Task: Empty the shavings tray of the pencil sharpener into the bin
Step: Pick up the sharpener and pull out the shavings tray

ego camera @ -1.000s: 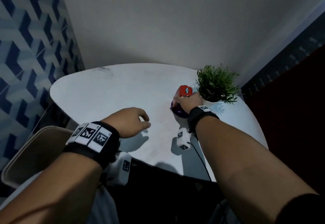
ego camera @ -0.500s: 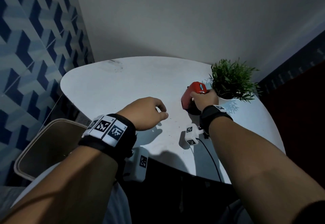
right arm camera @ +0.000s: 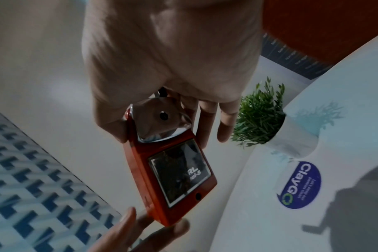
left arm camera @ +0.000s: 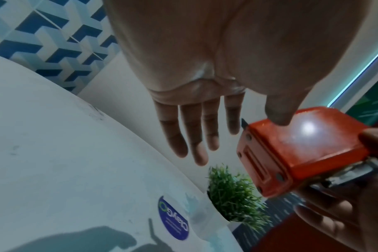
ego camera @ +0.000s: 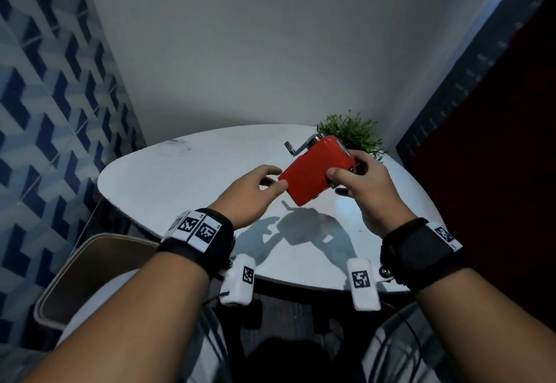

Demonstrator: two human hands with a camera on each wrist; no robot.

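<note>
My right hand [ego camera: 346, 169] grips a red pencil sharpener [ego camera: 316, 169] by its chrome front end and holds it tilted in the air above the white table [ego camera: 180, 178]. Its metal crank [ego camera: 296, 148] points away from me. In the right wrist view the dark clear shavings tray [right arm camera: 179, 173] sits in the sharpener [right arm camera: 173, 179] body. My left hand [ego camera: 275, 178] reaches the sharpener's base end with straight fingers [left arm camera: 192, 136], and its thumb touches the red casing [left arm camera: 291, 150]. The beige bin [ego camera: 75, 277] stands on the floor at the lower left, partly hidden by my left arm.
A small green plant in a white pot [ego camera: 352, 135] stands at the table's far right, just behind the sharpener. A blue round sticker [right arm camera: 300, 185] lies on the tabletop near it. A patterned blue wall runs on the left, a dark red panel on the right.
My right hand has lifted the sharpener off the table and brought it toward the middle. My left hand has risen from the table to meet its base end.
</note>
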